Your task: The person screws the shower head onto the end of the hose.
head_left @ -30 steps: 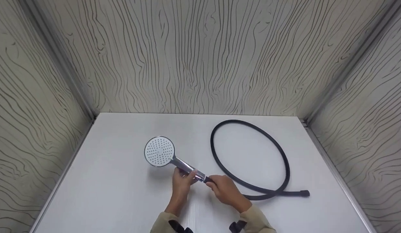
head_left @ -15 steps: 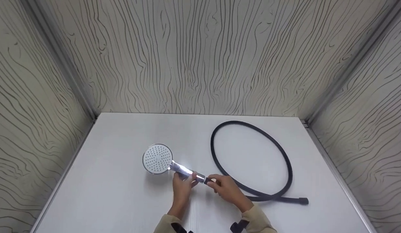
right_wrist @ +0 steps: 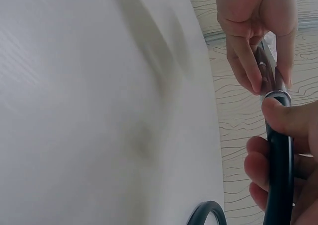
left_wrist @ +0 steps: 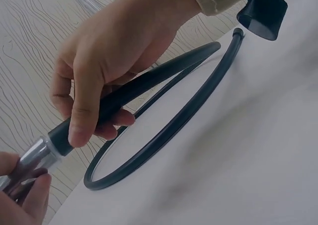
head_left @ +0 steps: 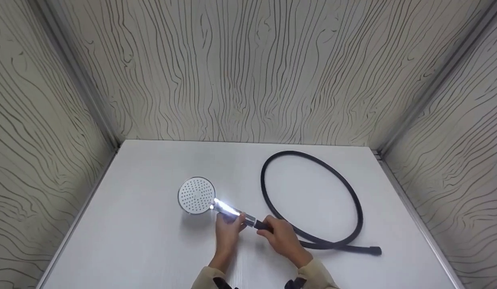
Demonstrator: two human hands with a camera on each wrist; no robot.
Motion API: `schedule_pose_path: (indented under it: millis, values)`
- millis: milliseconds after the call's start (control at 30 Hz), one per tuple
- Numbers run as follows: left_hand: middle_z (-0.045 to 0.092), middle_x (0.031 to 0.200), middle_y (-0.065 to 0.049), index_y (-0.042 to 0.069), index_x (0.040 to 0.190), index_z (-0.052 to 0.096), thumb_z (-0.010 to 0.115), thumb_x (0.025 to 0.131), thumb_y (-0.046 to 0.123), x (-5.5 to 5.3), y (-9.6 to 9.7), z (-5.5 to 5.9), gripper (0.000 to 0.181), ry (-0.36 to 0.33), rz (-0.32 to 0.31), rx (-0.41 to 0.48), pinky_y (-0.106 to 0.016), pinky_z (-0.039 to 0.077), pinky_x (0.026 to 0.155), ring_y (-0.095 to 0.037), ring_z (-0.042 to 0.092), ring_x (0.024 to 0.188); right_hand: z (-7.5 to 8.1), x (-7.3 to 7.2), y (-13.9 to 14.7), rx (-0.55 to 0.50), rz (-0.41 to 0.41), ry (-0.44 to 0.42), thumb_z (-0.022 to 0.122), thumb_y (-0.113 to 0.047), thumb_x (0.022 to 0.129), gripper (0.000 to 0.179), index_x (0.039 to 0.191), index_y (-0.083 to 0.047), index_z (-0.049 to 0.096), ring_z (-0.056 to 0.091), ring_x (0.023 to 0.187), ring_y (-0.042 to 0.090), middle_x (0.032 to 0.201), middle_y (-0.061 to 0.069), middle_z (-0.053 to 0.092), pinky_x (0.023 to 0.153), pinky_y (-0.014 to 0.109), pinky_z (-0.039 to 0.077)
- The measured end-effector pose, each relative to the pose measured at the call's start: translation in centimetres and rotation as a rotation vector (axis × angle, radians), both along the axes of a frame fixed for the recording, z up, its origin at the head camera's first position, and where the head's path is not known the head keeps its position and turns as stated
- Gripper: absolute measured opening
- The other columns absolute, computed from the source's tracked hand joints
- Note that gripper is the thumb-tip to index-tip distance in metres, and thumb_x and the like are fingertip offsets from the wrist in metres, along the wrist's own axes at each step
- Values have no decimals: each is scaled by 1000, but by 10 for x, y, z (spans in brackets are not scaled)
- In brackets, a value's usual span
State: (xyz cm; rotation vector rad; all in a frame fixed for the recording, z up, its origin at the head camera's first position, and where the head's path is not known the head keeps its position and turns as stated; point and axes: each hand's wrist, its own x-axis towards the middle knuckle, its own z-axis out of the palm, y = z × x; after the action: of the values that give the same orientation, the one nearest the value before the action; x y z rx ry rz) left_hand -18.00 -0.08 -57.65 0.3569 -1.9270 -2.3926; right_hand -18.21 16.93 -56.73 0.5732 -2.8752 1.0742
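A shower head (head_left: pixel 196 195) with a round white dotted face and a shiny chrome handle (head_left: pixel 228 209) is held over the table, its face turned up. My left hand (head_left: pixel 227 235) grips the handle near its lower end, thumb on top. My right hand (head_left: pixel 281 237) grips the black end of the shower hose (head_left: pixel 355 196), which meets the handle's end in line. In the left wrist view the right thumb lies along the hose end (left_wrist: pixel 60 135), right at the chrome rim. The right wrist view shows the left fingers around the handle (right_wrist: pixel 268 68).
The hose lies in a big loop on the right of the white table (head_left: pixel 132 233), its other end (head_left: pixel 375 251) pointing right. Wood-patterned panels (head_left: pixel 240 72) stand behind and on both sides.
The shower head has dipped slightly toward me and its handle now catches bright light. My right hand has shifted its grip on the hose end. The hose's free end has slid slightly toward me.
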Motion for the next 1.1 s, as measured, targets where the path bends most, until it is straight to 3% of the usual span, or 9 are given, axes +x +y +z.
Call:
schedule_pose_path:
  millis: [167,300,400,533,633,733,867,1000,1100]
  values:
    - [57,127,-25,-5,144,28,64,93,11,1,-7,-2,64,35,-108,-17,-30,59,92,-34,63,118,4,-4,10,-21,130,-151,53,-36,99,34,88,-7,66,46,61,-1,70,-7,59,53,16,41]
    - [57,127,-25,-3,146,28,65,92,13,1,-8,-1,68,56,-123,-24,-30,59,92,-35,63,118,7,-6,13,-56,143,-246,49,-36,101,38,94,-2,65,46,62,2,72,-1,59,53,17,41]
    - [57,123,-26,-6,143,31,65,92,11,1,-5,1,64,39,-82,-24,-29,60,90,-33,65,113,5,-4,11,-103,98,-252,53,-35,99,33,100,-5,66,47,64,3,75,5,62,54,17,41]
    - [58,117,-27,-9,139,31,64,91,6,4,0,3,61,0,-19,-12,-31,62,86,-30,67,106,-1,2,7,-157,2,-231,70,-27,89,29,107,-6,60,50,64,6,75,4,63,54,17,42]
    - [58,116,-26,-9,142,29,64,90,4,6,4,3,65,-14,1,4,-32,62,85,-30,68,104,-4,6,6,-162,-58,-171,78,-19,81,34,103,-8,55,50,63,4,74,-1,63,55,16,43]
    - [58,117,-26,-7,144,27,64,90,5,6,5,4,66,-24,0,9,-32,62,87,-31,67,106,-5,7,5,-151,-77,-84,79,-17,79,29,97,-10,58,50,64,2,75,-2,64,56,15,45]
    - [57,121,-27,-8,142,28,64,92,8,7,2,4,64,-41,-29,-17,-31,61,88,-32,66,110,-5,6,9,-125,4,-59,69,-24,89,15,95,-11,65,54,65,1,76,-3,66,56,15,48]
    - [57,123,-27,-8,141,29,64,92,8,7,-1,2,62,-38,-59,-42,-30,61,88,-32,66,110,-4,2,14,-133,128,-158,54,-30,99,29,95,-5,68,55,63,1,74,3,66,54,15,48]
    - [57,121,-27,-9,141,30,64,92,6,6,0,1,61,-18,-47,-31,-31,61,87,-32,67,108,-4,1,15,-147,150,-207,53,-31,100,32,98,-2,67,51,64,0,76,6,65,55,15,45]
